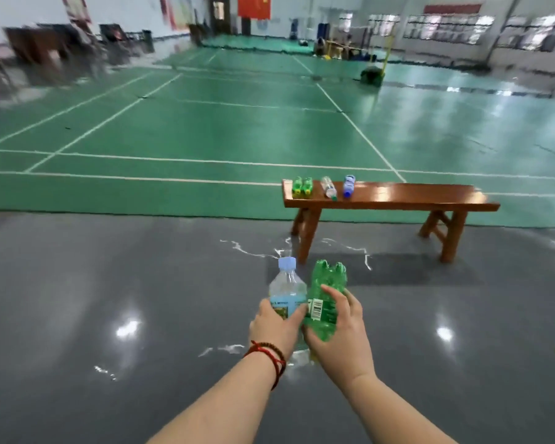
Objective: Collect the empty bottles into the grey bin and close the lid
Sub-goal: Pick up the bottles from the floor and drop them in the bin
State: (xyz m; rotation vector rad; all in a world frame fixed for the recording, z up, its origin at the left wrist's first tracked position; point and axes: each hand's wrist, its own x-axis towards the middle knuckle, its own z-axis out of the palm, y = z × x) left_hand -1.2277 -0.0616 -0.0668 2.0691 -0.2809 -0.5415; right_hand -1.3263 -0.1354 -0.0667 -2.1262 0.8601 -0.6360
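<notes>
My left hand (pixel 274 325) grips a clear bottle (pixel 286 291), cap up; my right hand (pixel 340 328) grips a green bottle (pixel 326 293), base up. They touch above the grey floor (pixel 109 283). Ahead I see four more bottles lying at the left end of a wooden bench (pixel 398 195): two green (pixel 302 186), two clear (pixel 338 186).

Reaching forward with both bare forearms toward 12 o'clock, left hand (pixel 274 328) and right hand (pixel 342 331) side by side, fingers curling in grips.
</notes>
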